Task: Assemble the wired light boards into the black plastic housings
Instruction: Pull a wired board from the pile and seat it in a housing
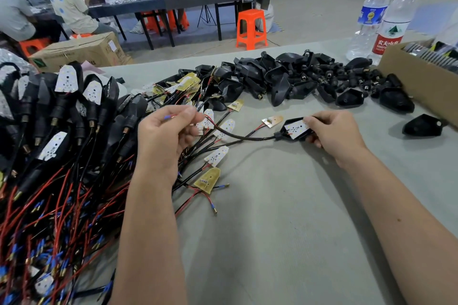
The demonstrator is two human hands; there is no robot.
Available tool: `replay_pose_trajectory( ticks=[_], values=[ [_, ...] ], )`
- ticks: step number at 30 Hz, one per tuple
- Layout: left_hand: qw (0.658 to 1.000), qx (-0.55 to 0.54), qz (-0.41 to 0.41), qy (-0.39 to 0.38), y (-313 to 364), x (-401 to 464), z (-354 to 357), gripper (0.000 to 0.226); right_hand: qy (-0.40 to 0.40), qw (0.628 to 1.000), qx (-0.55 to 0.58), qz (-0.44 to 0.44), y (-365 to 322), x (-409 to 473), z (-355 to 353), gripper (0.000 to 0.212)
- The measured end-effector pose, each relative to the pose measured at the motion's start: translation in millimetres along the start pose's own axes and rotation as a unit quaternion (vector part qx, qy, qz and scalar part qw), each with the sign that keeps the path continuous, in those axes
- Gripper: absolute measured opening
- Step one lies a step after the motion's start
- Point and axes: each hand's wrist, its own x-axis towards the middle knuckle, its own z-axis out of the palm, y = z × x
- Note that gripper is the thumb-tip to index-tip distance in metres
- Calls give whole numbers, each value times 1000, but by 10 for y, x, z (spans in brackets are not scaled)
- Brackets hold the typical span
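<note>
My right hand (333,135) grips a black plastic housing (301,136) with a white light board (296,128) lying in it, thumb on the board's far end. A black sheathed cable (244,137) runs from the housing's neck leftward to my left hand (164,136), which pinches the red wire ends with a blue-sleeved terminal (167,117) between thumb and fingers. Loose wired boards (218,155) lie on the table between my hands. A heap of empty black housings (285,77) sits at the back. Finished units (74,106) are stacked at the left.
A cardboard box (416,82) stands at the right edge, with one lone housing (423,126) before it. Two water bottles (386,15) stand at the back right. Red and black wire tails (49,218) spread over the left front. People sit at tables beyond.
</note>
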Motion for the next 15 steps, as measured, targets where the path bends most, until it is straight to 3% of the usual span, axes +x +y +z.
replay_pose_trajectory(
  ticks=[4,10,15],
  values=[
    [989,-134,16,55,-35,22,25,14,-57,998,-27,-6,-43,-36,-57,15],
    [974,-135,52,175,-70,36,-15,26,-131,989,-72,-18,-103,-54,-190,22],
    [959,-194,55,200,-62,42,-22,20,-212,963,-149,-72,-165,-71,-233,26]
  ],
)
